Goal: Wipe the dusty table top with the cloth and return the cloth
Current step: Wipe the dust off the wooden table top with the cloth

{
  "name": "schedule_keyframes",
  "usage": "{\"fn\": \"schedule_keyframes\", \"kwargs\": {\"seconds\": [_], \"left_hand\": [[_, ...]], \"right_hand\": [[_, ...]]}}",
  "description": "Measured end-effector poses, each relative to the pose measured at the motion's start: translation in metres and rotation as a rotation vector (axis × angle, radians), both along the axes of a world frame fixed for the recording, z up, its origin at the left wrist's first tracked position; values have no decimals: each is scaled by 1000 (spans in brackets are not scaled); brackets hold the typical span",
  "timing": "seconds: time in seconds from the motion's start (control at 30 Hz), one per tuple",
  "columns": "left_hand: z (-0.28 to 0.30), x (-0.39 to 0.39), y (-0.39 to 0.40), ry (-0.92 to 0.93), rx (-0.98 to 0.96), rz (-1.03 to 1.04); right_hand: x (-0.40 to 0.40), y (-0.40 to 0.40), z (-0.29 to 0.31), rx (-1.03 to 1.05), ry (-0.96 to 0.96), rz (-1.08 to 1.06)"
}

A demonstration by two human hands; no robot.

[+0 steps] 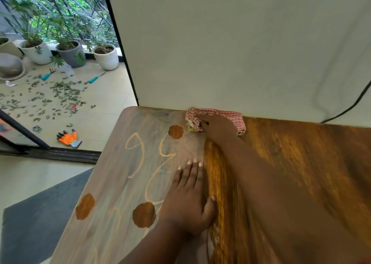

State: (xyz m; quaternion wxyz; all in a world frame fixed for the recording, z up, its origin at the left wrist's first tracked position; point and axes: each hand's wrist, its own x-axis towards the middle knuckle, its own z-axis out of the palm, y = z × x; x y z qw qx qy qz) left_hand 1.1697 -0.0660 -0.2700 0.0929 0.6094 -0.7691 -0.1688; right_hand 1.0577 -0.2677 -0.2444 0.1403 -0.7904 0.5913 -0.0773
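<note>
Left part of wooden bench (112,183): grey dust film, 3 clean round spots, finger-drawn loops resembling "9 9"; not reliably readable. Left hand (188,199) flat on the bench, fingers extended, holding nothing. Right hand (217,128) presses the red-white checked cloth (226,116), bunched at the far edge against the white wall (220,42); fingers curled over it. Right part wiped, glossy orange-brown grain.

Setting: home, room opening onto a balcony
Doorway: sliding door track (60,155), tiled floor
Balcony: potted plants (106,56), hand rake (48,74), scattered leaves (60,95), orange work glove (68,138)
Indoors: wooden counter (112,183) against white wall (220,42)
</note>
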Motion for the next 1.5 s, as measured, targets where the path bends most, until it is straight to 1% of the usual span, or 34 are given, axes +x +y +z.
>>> {"fn": "schedule_keyframes", "kwargs": {"seconds": [0.07,0.17,0.27,0.33,0.43,0.53,0.57,0.6,0.67,0.77,0.8,0.87,0.93,0.97,1.03,1.1,1.17,1.2,1.23,1.3,1.33,1.37,1.4,1.43,1.5], "left_hand": [[1,0,0,10,-6,2],[0,1,0,40,-16,-7],[1,0,2,58,-41,3],[2,-1,2,62,-52,12],[3,-1,2,53,-47,8],[3,-1,2,52,-38,8],[4,-1,2,51,-31,3],[4,-1,1,52,-26,-3],[2,-1,1,61,-34,5],[0,-2,2,69,-29,3],[0,-2,2,72,-24,4],[1,-1,0,77,-5,-4],[1,0,-1,82,21,-21],[0,0,-1,81,15,-17],[-1,-1,0,73,-28,-9],[-3,0,0,89,-47,-10],[-2,1,0,113,-39,-32],[0,2,2,136,-46,-45],[4,3,6,189,-67,-45],[15,13,21,355,-138,-3],[20,21,29,406,-209,27],[21,31,35,414,-295,71],[24,43,40,404,-346,128],[28,56,43,386,-339,183],[36,79,45,271,-265,251]], "right_hand": [[-24,4,-4,1,25,33],[-44,14,-6,-76,29,-32],[-15,4,-4,-71,21,-149],[19,-8,-3,-27,55,-160],[40,-7,-2,-8,52,34],[12,14,-5,56,0,241],[-1,17,-5,74,-7,277],[-12,15,-3,86,-20,277],[-18,2,0,59,-27,193],[24,-6,-4,3,-19,76],[44,1,-6,-27,-35,92],[73,23,-12,-3,-47,241],[62,36,-16,100,-27,400],[45,36,-13,139,-45,423],[4,29,-7,157,-40,364],[-17,19,-2,126,24,200],[-2,19,-6,87,63,48],[13,27,-10,63,72,8],[26,41,-13,52,85,31],[31,74,-18,83,87,234],[18,90,-18,121,65,328],[-2,102,-17,161,31,376],[-24,112,-13,197,4,385],[-42,119,-8,225,-2,352],[-52,124,-4,224,31,185]]}}
